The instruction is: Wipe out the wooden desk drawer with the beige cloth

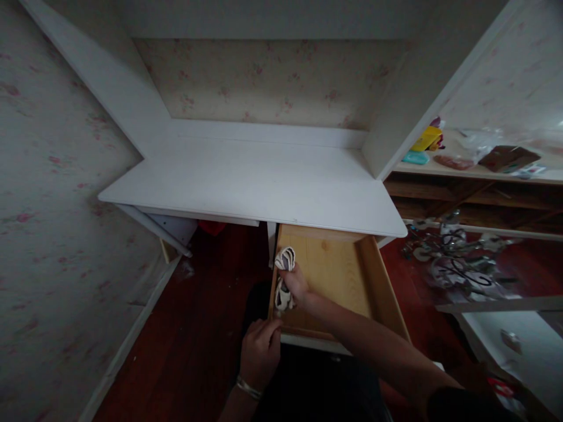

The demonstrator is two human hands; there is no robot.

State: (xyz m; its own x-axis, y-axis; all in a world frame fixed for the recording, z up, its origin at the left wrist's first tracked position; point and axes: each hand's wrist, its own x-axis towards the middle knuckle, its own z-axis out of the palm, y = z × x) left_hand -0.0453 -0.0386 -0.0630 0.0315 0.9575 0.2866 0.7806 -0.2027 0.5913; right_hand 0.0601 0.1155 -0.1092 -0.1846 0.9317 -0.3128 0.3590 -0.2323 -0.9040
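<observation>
A wooden drawer (334, 275) is pulled out from under the white desk. Inside it, along its left side, my right hand (297, 284) is closed around a crumpled, folded whitish cloth (285, 258) with dark patches. The cloth sticks out at both sides of my fist. My left hand (260, 349), with a band round the wrist, is at the drawer's front left corner. Its fingers are curled and the thumb tip lies close to the corner; what the fingers hold, if anything, is hidden.
The white desktop (264, 181) extends above the drawer, between side panels. At right, a low shelf (466, 167) bears plastic bags, a brown box (508, 158) and colourful items. Tangled metal and cable pieces (461, 258) lie below it on the red floor (189, 340). Flowered wallpaper covers the walls.
</observation>
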